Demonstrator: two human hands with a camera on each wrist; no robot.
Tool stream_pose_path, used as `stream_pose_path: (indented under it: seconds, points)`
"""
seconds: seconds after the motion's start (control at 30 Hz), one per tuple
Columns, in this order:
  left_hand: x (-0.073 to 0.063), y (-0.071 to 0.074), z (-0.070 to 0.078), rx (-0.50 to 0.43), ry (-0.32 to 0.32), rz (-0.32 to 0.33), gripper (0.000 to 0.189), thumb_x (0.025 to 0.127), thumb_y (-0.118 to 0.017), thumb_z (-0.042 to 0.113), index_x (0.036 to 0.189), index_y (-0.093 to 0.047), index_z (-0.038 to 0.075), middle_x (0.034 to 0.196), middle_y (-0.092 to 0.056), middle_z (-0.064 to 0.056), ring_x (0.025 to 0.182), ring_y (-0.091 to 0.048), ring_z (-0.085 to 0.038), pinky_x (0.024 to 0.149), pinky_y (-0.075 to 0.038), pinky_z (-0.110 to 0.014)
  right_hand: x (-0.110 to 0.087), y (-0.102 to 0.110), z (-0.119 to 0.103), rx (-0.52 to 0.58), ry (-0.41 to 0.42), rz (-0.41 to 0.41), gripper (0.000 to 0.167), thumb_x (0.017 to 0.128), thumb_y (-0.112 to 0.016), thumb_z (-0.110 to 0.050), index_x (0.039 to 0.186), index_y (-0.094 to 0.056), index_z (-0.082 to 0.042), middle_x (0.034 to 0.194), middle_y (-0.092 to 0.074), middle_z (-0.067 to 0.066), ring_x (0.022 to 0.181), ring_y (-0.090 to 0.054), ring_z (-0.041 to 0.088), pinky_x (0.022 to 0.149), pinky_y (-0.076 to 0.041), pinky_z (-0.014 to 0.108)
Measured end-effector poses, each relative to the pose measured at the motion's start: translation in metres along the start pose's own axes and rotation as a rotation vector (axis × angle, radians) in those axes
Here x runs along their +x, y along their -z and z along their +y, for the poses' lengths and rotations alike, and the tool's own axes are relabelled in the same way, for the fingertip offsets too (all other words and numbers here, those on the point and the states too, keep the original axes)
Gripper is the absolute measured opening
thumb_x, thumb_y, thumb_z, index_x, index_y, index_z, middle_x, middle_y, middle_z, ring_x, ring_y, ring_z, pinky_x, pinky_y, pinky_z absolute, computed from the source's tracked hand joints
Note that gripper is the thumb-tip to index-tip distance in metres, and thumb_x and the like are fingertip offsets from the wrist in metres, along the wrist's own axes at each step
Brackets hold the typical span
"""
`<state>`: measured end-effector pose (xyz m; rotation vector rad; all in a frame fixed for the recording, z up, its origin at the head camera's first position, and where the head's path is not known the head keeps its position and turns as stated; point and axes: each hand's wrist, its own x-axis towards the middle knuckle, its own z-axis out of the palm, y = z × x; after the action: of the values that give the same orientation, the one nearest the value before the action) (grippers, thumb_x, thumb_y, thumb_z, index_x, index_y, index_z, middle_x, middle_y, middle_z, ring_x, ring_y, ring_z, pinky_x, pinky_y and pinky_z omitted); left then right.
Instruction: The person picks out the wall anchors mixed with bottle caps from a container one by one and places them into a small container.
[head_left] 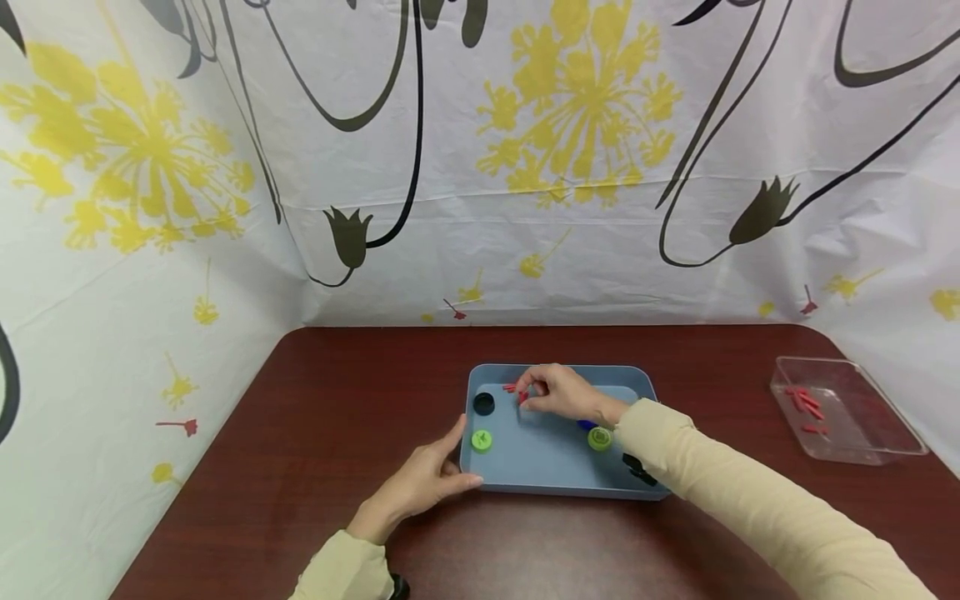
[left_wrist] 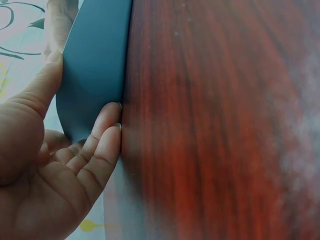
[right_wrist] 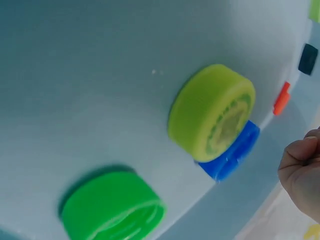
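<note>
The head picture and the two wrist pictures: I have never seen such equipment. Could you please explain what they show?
There is no machine here, only a person working bare-handed. The head picture comes from a camera worn on the head, looking down; the others come from a camera on each wrist. On the dark red table stand a blue-grey tray and, at the right, a clear box with red pieces inside. In the tray lie a black cap, some green caps and a blue piece. The left hand holds the tray by its near left corner. The right hand seems to pinch a small red piece, though it is tiny in the picture.
</note>
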<state>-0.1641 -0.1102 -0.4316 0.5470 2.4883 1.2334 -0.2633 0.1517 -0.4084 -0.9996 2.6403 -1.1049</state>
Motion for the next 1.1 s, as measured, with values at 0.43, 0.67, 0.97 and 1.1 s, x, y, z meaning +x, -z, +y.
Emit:
stream_pose_path:
  seconds: [0.43,0.67,0.97,1.1]
  points:
    - [-0.001,0.0,0.0,0.021,0.001,-0.001,0.091,0.085,-0.068,0.04,0.152,-0.013,0.011,0.084,-0.059,0.0,0.07,-0.056,-0.007,0.065,-0.046,-0.023,-0.02,0.028,0.007,0.069,-0.06,0.146,0.02,0.084,-0.07,-0.011,0.1,-0.064,-0.001,0.067,-0.038,0.001,0.058,-0.033,0.01,0.057,-0.031,0.026]
    - [0.0,0.0,0.001,0.02,-0.001,-0.004,0.09,0.085,-0.067,0.04,0.152,-0.013,0.012,0.084,-0.059,0.0,0.069,-0.056,-0.008,0.063,-0.045,-0.023,-0.032,0.049,0.008,0.083,-0.093,0.217,0.02,0.084,-0.07,-0.012,0.102,-0.065,-0.003,0.069,-0.042,0.002,0.061,-0.038,0.011,0.06,-0.036,0.024]
    - [0.0,-0.001,0.001,0.03,0.004,-0.005,0.09,0.085,-0.067,0.04,0.152,-0.013,0.012,0.074,-0.057,0.002,0.065,-0.053,-0.008,0.061,-0.044,-0.023,-0.065,0.09,0.02,0.035,-0.141,0.414,0.021,0.084,-0.071,-0.015,0.101,-0.066,-0.004,0.071,-0.042,0.002,0.062,-0.038,0.008,0.054,-0.035,0.023]
    - [-0.002,0.0,0.001,0.03,0.014,-0.007,0.091,0.085,-0.067,0.041,0.152,-0.013,0.014,0.076,-0.058,0.001,0.066,-0.053,-0.009,0.06,-0.044,-0.024,-0.095,0.11,0.035,-0.013,-0.203,0.566,0.024,0.083,-0.073,-0.017,0.101,-0.066,-0.002,0.07,-0.042,-0.005,0.063,-0.039,0.004,0.053,-0.033,0.021]
